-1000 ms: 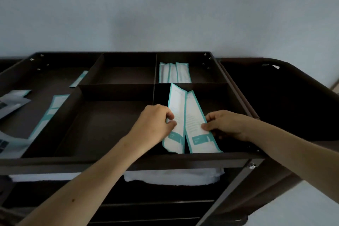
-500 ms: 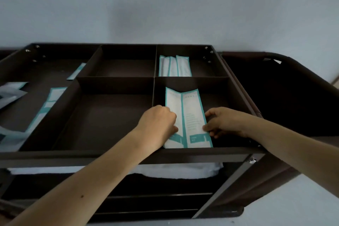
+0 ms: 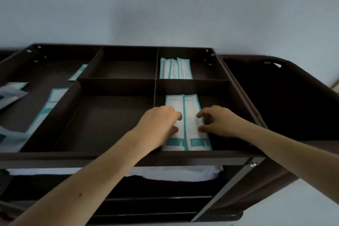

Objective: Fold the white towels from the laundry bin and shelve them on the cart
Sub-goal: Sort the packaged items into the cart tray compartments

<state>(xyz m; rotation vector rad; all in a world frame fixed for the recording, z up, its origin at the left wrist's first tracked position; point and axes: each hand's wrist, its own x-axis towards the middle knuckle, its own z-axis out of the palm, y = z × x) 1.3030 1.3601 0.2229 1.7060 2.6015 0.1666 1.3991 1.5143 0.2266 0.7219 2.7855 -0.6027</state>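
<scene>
Your left hand (image 3: 161, 126) and right hand (image 3: 218, 121) both reach into the near right compartment of the cart's top tray (image 3: 117, 158). There, two long white packets with teal borders (image 3: 190, 124) lie flat, side by side, edges touching. Your left hand rests on the left packet with its fingers curled, the fingertips pressing its surface. Your right hand sits at the right packet's right edge with fingers loosely bent and spread, the tips touching the packet. Neither hand closes around anything.

In the far right compartment, three similar packets (image 3: 175, 69) lie in a row, touching one another. The far middle and near middle compartments show only dark floor. In the wide left section lie another teal-bordered packet (image 3: 49, 106), a smaller one (image 3: 78, 72) farther back, and grey packaging (image 3: 11, 93) at the left edge.

The white towels (image 3: 176, 172) lie folded on the shelf just under the top tray, their near edge showing below the tray's front rail. A dark fabric laundry bin (image 3: 286, 101) hangs at the cart's right end; its inside is too dark to read.
</scene>
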